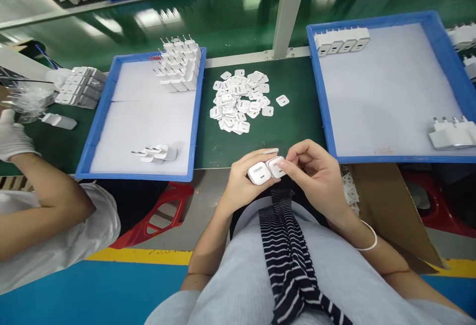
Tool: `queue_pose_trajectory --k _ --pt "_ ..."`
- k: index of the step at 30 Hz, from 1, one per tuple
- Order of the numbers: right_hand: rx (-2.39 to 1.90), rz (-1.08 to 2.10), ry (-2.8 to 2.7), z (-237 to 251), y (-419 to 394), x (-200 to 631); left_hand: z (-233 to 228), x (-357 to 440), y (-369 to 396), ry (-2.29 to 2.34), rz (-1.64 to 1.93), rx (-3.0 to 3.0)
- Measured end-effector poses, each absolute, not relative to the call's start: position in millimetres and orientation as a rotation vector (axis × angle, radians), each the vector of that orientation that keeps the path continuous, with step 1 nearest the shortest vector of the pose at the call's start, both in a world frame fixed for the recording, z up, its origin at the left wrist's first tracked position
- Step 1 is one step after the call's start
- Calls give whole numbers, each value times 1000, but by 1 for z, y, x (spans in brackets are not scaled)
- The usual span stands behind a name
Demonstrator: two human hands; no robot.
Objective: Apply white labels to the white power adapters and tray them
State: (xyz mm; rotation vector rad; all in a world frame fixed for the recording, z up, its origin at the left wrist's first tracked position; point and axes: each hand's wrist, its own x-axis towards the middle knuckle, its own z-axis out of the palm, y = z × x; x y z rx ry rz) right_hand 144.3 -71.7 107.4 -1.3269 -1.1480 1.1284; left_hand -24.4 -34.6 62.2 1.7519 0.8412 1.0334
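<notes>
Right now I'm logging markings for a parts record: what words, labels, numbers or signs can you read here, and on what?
No text can be read.
Grey print on the faces of the two white chargers, held between left hand and right hand: too blurred.
Faint writing on the yellow floor stripe: illegible.
Red mark on the left blue tray: too small.

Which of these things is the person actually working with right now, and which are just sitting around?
In hand:
- left hand holding a white charger
- right hand holding a second charger
- pile of small white square pieces, nearest on the green table

Lying about:
- left blue tray with stacked chargers
- right blue tray
- red stool
- co-worker's gloved hand
</notes>
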Motion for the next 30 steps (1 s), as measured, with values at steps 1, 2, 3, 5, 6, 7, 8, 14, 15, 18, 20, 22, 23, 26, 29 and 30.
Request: queue_pose_trajectory --k 1,2,3,5,6,7,8,14,15,18,20,22,23,26,29,30 --pt "-1354 1032 -1170 105 -72 144 63 -25 -35 837 1037 1742" --pt "-1369 973 -1191 103 -72 143 63 -25 -35 832 1042 1734" --pt "-1372 964 -1208 100 -71 142 64 -25 -36 827 1049 1730" --pt "-1352 1075 -1210 96 -70 138 64 -23 -37 821 1075 1737" --pt "-1334 1181 -1190 94 -69 136 65 -22 -39 823 1097 1754" --pt "-1307 1296 -1160 94 -68 134 65 -21 -40 826 1127 1778" --pt "-1278 1399 -1123 94 -67 132 65 -20 -42 833 1165 1803" --pt "-1164 1651 -1038 95 -65 129 63 -21 -52 915 1240 1844" --pt "-1147 1664 -1047 93 -64 128 63 -22 -52 915 1226 1859" --pt "-1118 1639 -1066 83 -59 124 66 -26 -46 911 1160 1966" --pt "-1064 1650 -1065 78 -54 125 75 -33 -35 929 1068 2092" --pt "-969 1708 -1062 78 -49 134 91 -50 -15 1011 893 2271" --pt "-923 1727 -1058 80 -48 142 100 -64 0 1107 770 2384" --pt "-900 1689 -1037 91 -49 180 116 -120 63 1595 216 2648" --pt "-1114 1447 -1051 97 -59 229 107 -172 132 1790 -72 2642" --pt "-1230 1293 -1045 96 -63 246 100 -182 149 1810 -34 2628"
